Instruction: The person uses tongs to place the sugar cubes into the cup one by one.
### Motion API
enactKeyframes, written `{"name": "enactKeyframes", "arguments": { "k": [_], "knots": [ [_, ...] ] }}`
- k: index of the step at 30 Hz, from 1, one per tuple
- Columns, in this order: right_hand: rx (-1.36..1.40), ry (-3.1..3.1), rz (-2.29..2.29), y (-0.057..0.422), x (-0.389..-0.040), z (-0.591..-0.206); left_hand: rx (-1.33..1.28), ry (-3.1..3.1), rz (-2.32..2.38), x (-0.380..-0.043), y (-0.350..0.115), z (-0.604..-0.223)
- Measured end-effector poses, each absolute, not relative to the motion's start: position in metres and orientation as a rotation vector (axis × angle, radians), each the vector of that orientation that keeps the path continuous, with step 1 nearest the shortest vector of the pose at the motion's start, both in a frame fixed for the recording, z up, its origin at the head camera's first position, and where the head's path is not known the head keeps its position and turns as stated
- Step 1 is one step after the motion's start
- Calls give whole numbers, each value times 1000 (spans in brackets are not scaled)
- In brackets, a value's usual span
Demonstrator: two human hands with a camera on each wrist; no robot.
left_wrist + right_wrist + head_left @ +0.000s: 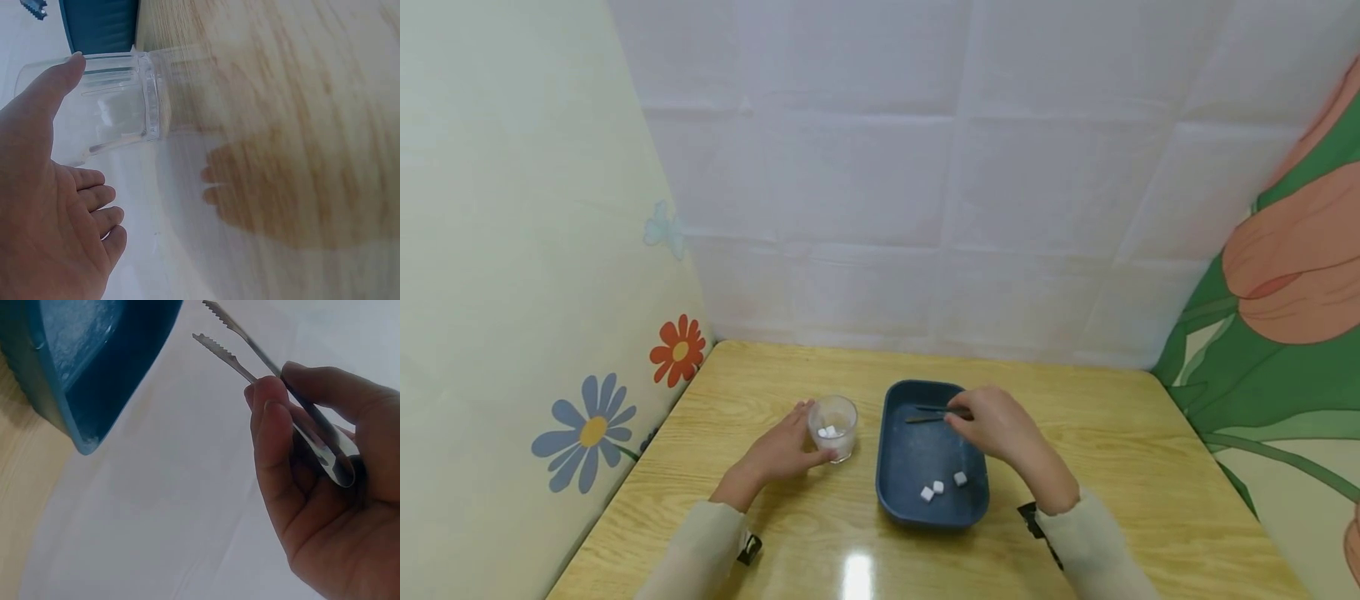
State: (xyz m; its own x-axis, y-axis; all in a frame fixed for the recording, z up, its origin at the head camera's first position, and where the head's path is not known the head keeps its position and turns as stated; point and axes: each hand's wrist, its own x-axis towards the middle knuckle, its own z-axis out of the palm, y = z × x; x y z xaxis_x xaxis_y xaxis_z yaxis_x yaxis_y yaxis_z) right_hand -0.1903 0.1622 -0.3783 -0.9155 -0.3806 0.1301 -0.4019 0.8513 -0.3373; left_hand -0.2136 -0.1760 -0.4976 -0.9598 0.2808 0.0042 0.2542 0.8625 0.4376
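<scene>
My left hand [778, 450] holds a clear glass [119, 103] that stands upright on the table, thumb on the near side and fingers at the far side. Small white cubes [827, 432] lie inside the glass. In my right hand [1000, 423] I grip small metal tongs [262, 356], thumb against fingers. Their serrated tips are apart, with nothing between them, over the far part of a dark blue tray [917, 458]. Three white cubes [938, 487] lie in the near end of that tray.
The wooden table [805, 533] meets a white cloth backdrop [880, 208] at the back. A flower-patterned wall [497, 250] rises at the left, and another printed sheet [1292, 317] hangs at the right. The tray walls stand up beside the glass.
</scene>
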Motion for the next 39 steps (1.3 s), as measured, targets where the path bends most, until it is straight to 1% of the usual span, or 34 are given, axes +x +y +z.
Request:
{"name": "enactKeyframes", "arguments": {
  "k": [7, 19, 39],
  "knots": [
    [597, -2984, 615, 171, -185, -385, 433, 2977, 689, -213, -176, -497],
    [581, -3005, 583, 186, -181, -393, 417, 2980, 662, -213, -176, -498],
    [577, -3046, 543, 195, -179, -403, 414, 2979, 653, -215, -177, -501]
  ]
}}
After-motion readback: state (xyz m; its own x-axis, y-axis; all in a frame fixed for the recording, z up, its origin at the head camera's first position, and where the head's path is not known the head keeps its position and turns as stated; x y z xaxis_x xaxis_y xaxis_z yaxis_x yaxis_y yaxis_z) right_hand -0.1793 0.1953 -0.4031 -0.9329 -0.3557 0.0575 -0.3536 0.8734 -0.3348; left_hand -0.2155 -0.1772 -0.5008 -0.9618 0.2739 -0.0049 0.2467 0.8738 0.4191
